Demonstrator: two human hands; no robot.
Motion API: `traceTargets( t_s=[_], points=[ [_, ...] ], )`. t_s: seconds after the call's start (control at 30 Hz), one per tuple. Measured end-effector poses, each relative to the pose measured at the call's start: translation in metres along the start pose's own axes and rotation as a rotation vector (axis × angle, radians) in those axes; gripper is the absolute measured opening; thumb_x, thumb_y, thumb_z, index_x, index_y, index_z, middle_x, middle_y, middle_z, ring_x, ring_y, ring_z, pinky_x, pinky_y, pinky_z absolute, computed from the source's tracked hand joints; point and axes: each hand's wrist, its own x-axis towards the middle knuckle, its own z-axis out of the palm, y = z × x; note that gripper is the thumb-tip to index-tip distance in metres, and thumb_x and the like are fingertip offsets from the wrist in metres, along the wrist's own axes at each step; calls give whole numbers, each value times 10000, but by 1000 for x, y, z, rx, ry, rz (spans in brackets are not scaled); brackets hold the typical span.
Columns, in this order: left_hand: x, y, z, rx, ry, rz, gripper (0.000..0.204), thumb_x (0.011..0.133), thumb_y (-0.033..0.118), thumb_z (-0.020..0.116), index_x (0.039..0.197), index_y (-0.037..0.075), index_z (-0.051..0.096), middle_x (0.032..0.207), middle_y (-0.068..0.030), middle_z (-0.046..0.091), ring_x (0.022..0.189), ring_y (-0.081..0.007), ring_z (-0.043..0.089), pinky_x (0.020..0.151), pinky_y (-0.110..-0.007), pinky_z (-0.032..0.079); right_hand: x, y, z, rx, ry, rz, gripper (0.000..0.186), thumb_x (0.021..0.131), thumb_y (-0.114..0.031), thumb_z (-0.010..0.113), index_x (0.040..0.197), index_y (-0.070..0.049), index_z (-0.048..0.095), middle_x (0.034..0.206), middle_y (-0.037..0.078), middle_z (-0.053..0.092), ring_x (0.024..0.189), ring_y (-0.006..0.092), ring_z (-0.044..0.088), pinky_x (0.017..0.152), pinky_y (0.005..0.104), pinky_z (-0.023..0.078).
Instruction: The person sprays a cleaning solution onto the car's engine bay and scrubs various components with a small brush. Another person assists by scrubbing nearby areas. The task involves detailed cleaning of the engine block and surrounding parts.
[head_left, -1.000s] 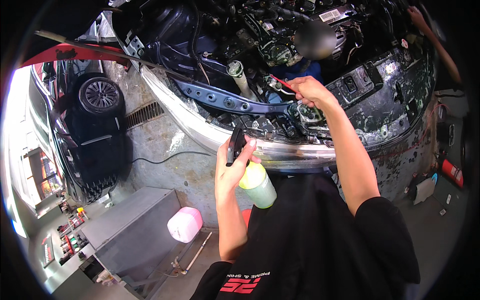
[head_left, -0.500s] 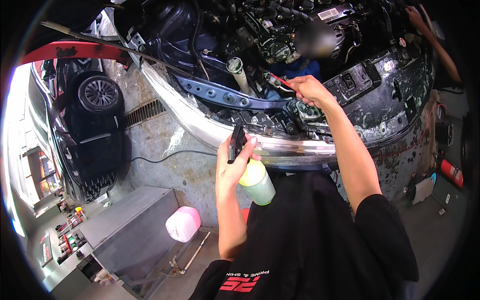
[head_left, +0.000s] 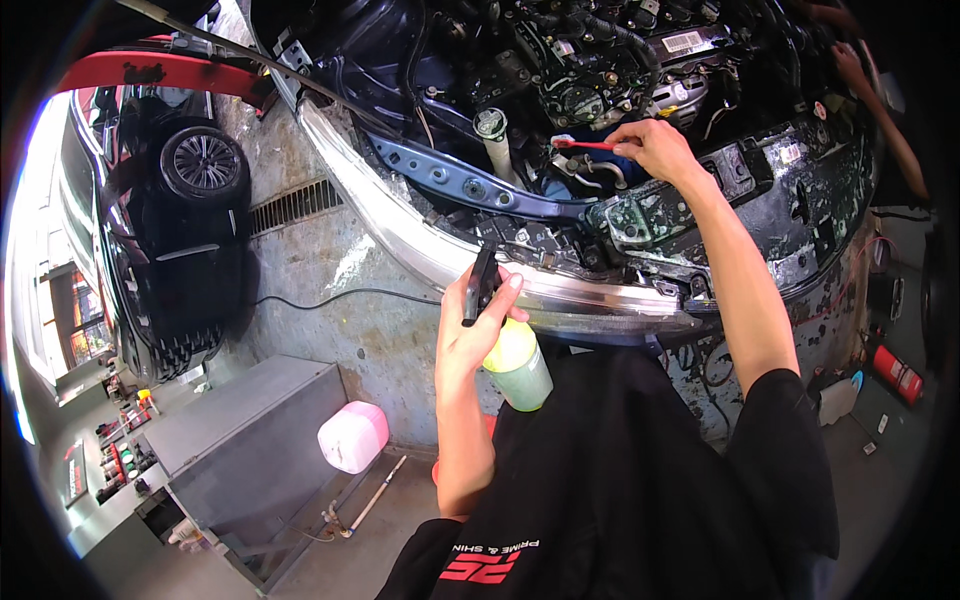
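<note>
Workshop floor, open engine bay (head_left: 600,110) across the upper frame.
Left hand (head_left: 478,325) at centre is clenched round a spray bottle (head_left: 515,362) of yellow-green liquid, black trigger head up, just before the bumper edge. Right hand (head_left: 655,148) at upper right pinches a red-handled brush (head_left: 585,144) over the engine parts. Pink canister (head_left: 353,436) sits lower left.
</note>
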Motion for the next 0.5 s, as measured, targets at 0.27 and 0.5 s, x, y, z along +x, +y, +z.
traceTargets(
  t_s=[0.27, 0.5],
  points=[
    [0, 2, 3, -4, -8, 52, 212, 860, 171, 698, 910, -2, 586, 746, -51, 609, 596, -142, 634, 587, -286, 485, 3, 1, 1, -3, -101, -14, 182, 800, -240, 692, 970, -198, 744, 868, 94, 717, 832, 283, 679, 765, 386, 522],
    [-3, 3, -1, -61, 63, 1, 222, 854, 183, 708, 911, 0, 595, 752, -55, 607, 601, -144, 643, 583, -277, 485, -10, -2, 0, -41, -18, 178, 172, 811, -272, 682, 958, -206, 742, 874, 95, 712, 851, 291, 677, 768, 408, 523]
  ],
)
